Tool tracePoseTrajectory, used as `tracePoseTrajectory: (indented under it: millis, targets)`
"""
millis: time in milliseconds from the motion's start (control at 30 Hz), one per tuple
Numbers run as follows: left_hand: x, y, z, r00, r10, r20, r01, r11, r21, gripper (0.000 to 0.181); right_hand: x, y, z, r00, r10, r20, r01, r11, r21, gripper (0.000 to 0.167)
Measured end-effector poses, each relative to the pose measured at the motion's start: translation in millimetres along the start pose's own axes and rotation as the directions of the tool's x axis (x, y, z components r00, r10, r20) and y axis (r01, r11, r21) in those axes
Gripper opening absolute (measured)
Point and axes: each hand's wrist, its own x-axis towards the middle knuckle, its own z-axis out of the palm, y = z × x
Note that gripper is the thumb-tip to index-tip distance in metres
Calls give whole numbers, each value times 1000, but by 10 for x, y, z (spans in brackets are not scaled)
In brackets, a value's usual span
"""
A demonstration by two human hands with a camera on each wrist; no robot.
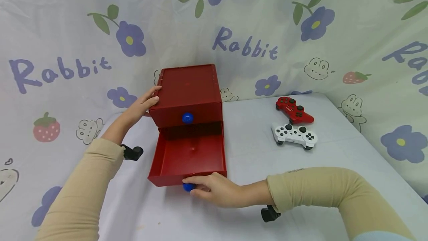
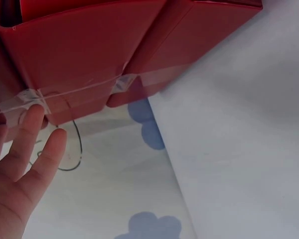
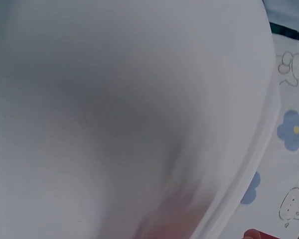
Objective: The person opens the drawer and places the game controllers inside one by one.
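Note:
A red two-drawer cabinet (image 1: 188, 84) stands on the white table in the head view. Its lower drawer (image 1: 190, 159) is pulled out, its inside bare apart from a tiny bright spot. The upper drawer is closed, with a round blue knob (image 1: 188, 118) on its front. My right hand (image 1: 219, 190) pinches the lower blue knob (image 1: 188, 187) between thumb and fingers. My left hand (image 1: 142, 106) is at the cabinet's left side, fingers extended against it. In the left wrist view those spread fingers (image 2: 55, 144) lie beside the red side wall (image 2: 84, 55), which has clear tape (image 2: 84, 92) across it.
Right of the cabinet, a red game controller (image 1: 294, 110) lies behind a white game controller (image 1: 295, 136). A patterned cloth (image 1: 247, 10) hangs behind the table. The right wrist view shows mostly the white tabletop (image 3: 114, 99) and its edge.

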Motion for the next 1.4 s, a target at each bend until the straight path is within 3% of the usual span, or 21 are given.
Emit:
tracePoseTrajectory:
  millis: [367,533,667,800,967,1100,1400]
  targets:
    - [-6,9,8,1000,4,-1,-4,1000,2,60,-40,-36,7,999,1,51,-2,1000,28,41]
    - [-11,15,19,1000,4,4,-4,1000,-1,60,-77,-104,-96,987,11,160,-20,998,57,45]
    - [-8,14,30,1000,8,4,-8,1000,-5,60,-135,-214,-295,959,-87,271,69,995,73,41]
    - [-5,8,35,1000,12,-1,-12,1000,-8,60,-195,-298,-561,930,-202,308,182,979,94,35]
    - [-14,-5,32,1000,10,-6,-10,1000,-8,60,-288,-321,-860,934,-246,260,240,969,56,35]
    - [-22,-3,30,1000,11,-12,-12,1000,-10,59,-378,-301,-1080,948,-240,210,253,967,-35,36]
    - [-24,17,41,1000,15,-6,-15,1000,-16,58,-653,-196,-1591,985,-165,39,170,967,-191,41]
